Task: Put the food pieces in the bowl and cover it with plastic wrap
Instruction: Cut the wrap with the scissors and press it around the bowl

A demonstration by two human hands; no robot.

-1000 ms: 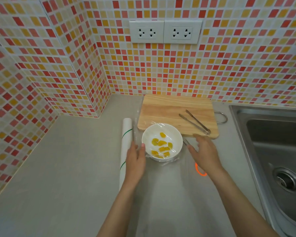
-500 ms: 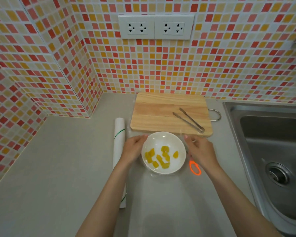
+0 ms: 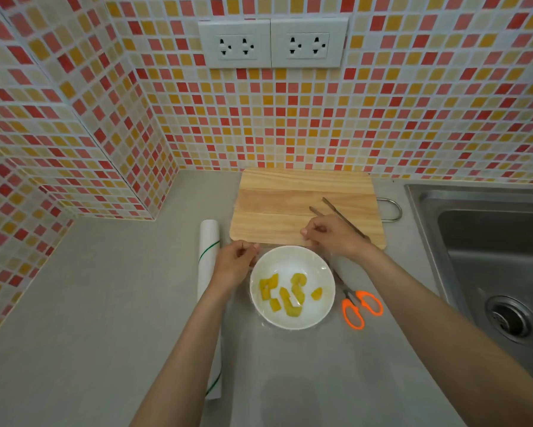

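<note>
Yellow food pieces [image 3: 285,295] are sitting in the white bowl [image 3: 292,287] on the counter, in front of the cutting board [image 3: 274,208]. Left hand [image 3: 235,262] and right hand [image 3: 333,235] are each pinching what looks like the far edge of the plastic wrap [image 3: 289,365] at the bowl's back rim; film is barely visible. I'd be pulling both corners evenly, keeping it taut, then pressing down around the rim. Scissors [image 3: 361,307] lying just right.
</note>
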